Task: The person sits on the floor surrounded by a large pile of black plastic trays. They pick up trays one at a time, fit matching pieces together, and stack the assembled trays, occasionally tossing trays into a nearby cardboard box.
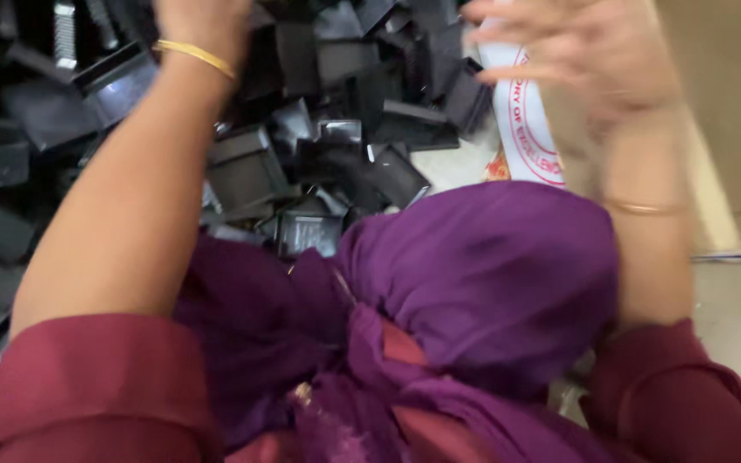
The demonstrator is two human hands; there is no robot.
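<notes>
- The left hand (pixel 203 26) reached up into a heap of black plastic parts (pixel 328 129); most of the hand was cut off by the top edge of the view, so its grip could not be determined.
- A thin gold bangle (pixel 196 56) sat on the left wrist.
- The right hand (pixel 581 51) was blurred, with fingers spread and held apart; it gripped nothing visible.
- The right hand was positioned over a white sack with red print (pixel 525 129), lying just beside the heap.
- The black parts lay loose in the pile, filling the upper left of the view; no container wall around them was discernible.
- A cardboard box (pixel 722 103) stood at the right; its contents were not visible.
- Purple cloth (pixel 482 274) covered the lap in the foreground, below both forearms.
</notes>
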